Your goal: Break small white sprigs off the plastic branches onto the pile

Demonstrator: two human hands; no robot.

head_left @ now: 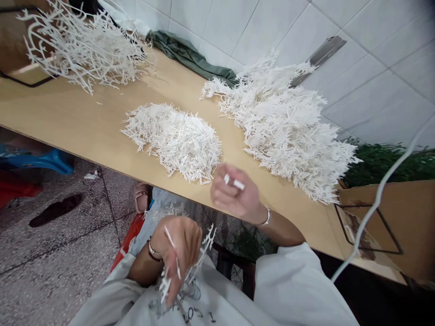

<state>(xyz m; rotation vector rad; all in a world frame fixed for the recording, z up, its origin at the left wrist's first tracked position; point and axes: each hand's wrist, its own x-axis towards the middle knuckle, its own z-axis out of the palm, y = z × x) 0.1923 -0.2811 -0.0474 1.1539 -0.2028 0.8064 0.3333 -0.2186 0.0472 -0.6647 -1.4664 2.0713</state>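
Observation:
My left hand (183, 246) is closed in front of my body, below the table edge. It grips white branched sprigs (207, 244), whose forked ends stick out on both sides. A thin white stem (172, 244) lies across the back of that hand. My right hand (234, 192), a little blurred, hovers by the table's front edge with curled fingers. Short white pieces (239, 184) show at its fingertips. Just beyond it lies a heap of small loose white sticks (176, 138). To its right spreads a large pile of white branched sprigs (285, 122).
Larger white branches (88, 47) lie at the table's (91, 113) far left. A dark green cloth (193, 56) runs along the tiled wall. At right stand a cardboard box (397, 217) with green foliage (390, 160) and a hanging white cable (377, 199). A blue stool (44, 160) is at left.

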